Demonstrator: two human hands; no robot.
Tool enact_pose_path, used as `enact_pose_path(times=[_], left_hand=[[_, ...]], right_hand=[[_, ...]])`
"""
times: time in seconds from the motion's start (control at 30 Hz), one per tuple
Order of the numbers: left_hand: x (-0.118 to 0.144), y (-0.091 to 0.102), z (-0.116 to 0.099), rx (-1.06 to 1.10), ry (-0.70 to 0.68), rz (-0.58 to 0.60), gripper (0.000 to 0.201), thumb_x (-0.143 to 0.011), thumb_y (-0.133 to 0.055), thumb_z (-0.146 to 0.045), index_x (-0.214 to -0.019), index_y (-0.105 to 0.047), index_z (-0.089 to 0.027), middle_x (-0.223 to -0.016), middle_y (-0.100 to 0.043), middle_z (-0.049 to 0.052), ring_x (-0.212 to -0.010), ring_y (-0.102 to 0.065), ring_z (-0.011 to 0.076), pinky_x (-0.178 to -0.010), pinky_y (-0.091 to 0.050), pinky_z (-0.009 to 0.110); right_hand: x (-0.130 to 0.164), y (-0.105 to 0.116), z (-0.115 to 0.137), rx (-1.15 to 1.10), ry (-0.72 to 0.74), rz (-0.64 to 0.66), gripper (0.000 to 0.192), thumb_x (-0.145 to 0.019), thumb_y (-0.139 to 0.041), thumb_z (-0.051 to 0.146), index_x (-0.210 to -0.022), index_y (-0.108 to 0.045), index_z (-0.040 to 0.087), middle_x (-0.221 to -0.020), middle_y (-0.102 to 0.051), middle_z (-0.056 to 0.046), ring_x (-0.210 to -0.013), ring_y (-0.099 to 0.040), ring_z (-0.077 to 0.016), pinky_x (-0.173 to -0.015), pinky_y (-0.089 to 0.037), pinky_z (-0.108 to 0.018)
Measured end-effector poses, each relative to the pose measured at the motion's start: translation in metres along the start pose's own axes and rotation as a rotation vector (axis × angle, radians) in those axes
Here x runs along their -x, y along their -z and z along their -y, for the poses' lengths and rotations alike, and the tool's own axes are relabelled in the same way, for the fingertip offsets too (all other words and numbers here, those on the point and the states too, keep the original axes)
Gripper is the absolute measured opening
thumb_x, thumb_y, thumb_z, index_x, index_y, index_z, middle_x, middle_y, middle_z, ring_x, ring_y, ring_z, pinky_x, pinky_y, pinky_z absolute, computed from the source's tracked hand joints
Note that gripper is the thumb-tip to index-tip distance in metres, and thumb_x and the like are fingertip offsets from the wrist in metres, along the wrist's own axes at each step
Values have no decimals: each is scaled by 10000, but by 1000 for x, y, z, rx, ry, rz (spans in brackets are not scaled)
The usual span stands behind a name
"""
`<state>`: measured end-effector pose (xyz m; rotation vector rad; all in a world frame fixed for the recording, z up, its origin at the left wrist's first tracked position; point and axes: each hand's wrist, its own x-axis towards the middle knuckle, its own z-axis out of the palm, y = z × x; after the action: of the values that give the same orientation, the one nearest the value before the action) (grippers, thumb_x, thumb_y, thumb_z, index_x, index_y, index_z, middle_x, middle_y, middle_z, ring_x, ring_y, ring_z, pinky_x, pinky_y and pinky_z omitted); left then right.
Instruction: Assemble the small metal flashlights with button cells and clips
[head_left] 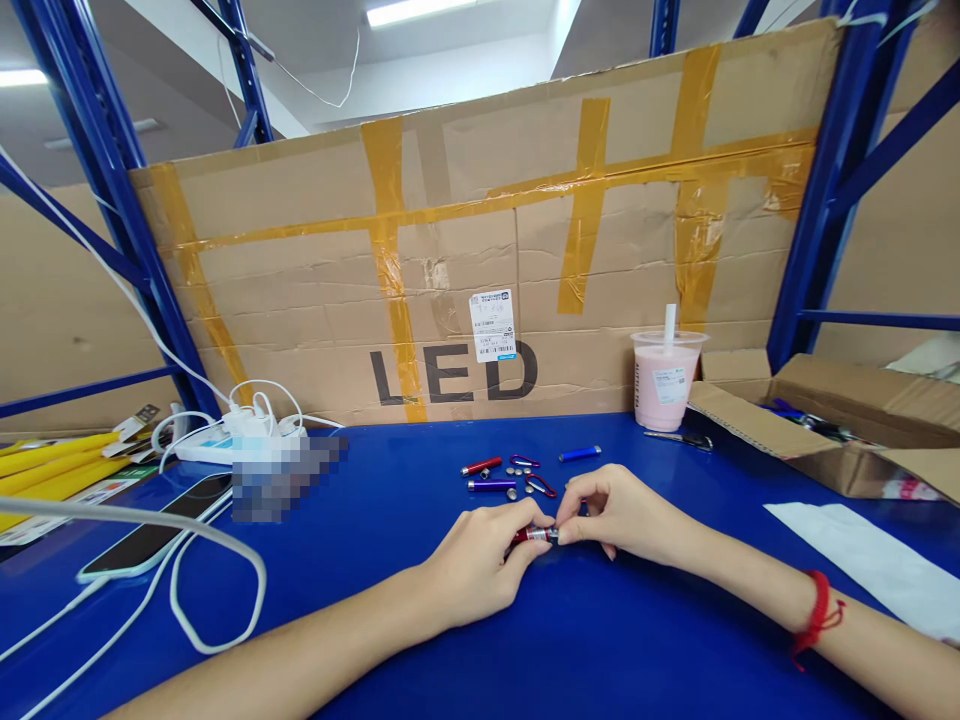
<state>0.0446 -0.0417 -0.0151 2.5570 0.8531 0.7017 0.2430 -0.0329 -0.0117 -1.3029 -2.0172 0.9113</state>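
My left hand [480,560] is closed around a small red flashlight [531,536], a short tube with a pale label and a silvery end. At that end my right hand [611,515] pinches with thumb and forefinger; the fingertips hide part of it. Just beyond the hands lie a red tube [481,467], a purple tube [491,486] and a blue tube [580,454]. Among them are a purple carabiner clip [525,461], a red carabiner clip [540,486] and several small round silver pieces [511,494] that look like button cells.
A pink drink cup [664,385] with a straw stands at back right, beside an open cardboard box [832,450]. White paper [862,560] lies at right. A phone [161,530], white cables [259,590] and a power strip [202,447] occupy the left. Cardboard [450,250] walls the back.
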Motion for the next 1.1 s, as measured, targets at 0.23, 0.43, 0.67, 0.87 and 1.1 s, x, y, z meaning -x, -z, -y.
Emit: enact_pose_path(times=[0.23,0.43,0.67,0.87,1.1], left_hand=[[0,0,-1,-4,20,9,139,-870,-437,-220,-960,-542,-207,-854,-613,-13,-684,-548,109,-585,-378,187],[0,0,0,-5,17,1,128,-871,-441,-223,-956,-536,-221,-854,-612,-30,-689,-544,102,-589,-371,179],[0,-1,1,6,13,2,125,-871,-441,-225,-955,-533,-218,-874,-616,-28,-701,-547,105,-611,-379,182],[0,-1,0,12,7,-5,117,-871,-440,-221,-946,-530,-217,-871,-613,-32,-685,-540,97,-595,-372,176],[-1,-1,2,21,11,1,123,-868,-444,-222,-956,-529,-221,-870,-612,-37,-679,-535,93,-598,-375,172]], right_hand=[[0,-1,-3,14,6,14,283,-670,-639,411,-719,-678,135,-596,-583,-9,-386,-474,-59,-396,-360,-166],[1,-1,-4,15,1,23,281,-669,-638,409,-716,-678,135,-592,-579,-10,-384,-472,-58,-396,-357,-164],[2,0,-3,15,3,27,290,-673,-635,417,-719,-676,134,-591,-577,-12,-387,-478,-62,-399,-354,-167],[0,0,-2,4,-4,34,283,-665,-642,405,-706,-672,126,-574,-567,-7,-371,-468,-58,-379,-335,-163],[0,0,-3,-29,-3,38,300,-652,-651,413,-697,-672,117,-563,-557,-6,-362,-460,-56,-361,-322,-160]])
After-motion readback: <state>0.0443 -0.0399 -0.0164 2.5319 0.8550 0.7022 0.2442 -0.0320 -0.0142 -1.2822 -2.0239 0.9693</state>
